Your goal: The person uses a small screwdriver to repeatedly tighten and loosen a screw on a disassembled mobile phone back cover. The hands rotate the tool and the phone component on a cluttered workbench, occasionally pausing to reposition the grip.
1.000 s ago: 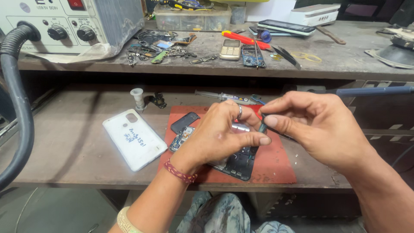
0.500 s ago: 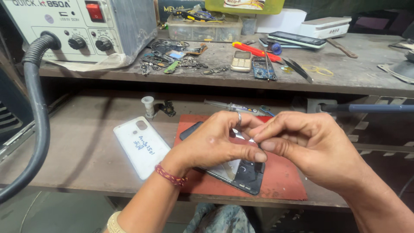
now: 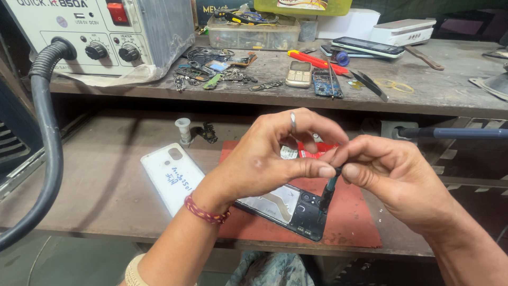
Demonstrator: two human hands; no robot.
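An opened dark phone point(image 3: 296, 209) with its back off lies on a red mat point(image 3: 354, 222) on the lower wooden shelf. My right hand point(image 3: 397, 177) pinches a small dark screwdriver point(image 3: 328, 193) upright, its tip resting on the phone's upper corner by the camera. My left hand point(image 3: 275, 156), with a ring and a red thread wristband, arches over the phone, its fingertips touching the screwdriver's top beside my right fingers.
A white phone back cover point(image 3: 172, 175) lies left of the mat. A small white bottle point(image 3: 183, 130) stands behind it. A hot-air station point(image 3: 100, 37) with a black hose point(image 3: 45, 148) is at left. The upper shelf point(image 3: 444, 95) holds phone parts, a keypad phone point(image 3: 299, 73), a red screwdriver point(image 3: 315, 61).
My hands have lifted slightly off the phone and the screwdriver now stands upright on its corner. The view has come closer and shifted a little.
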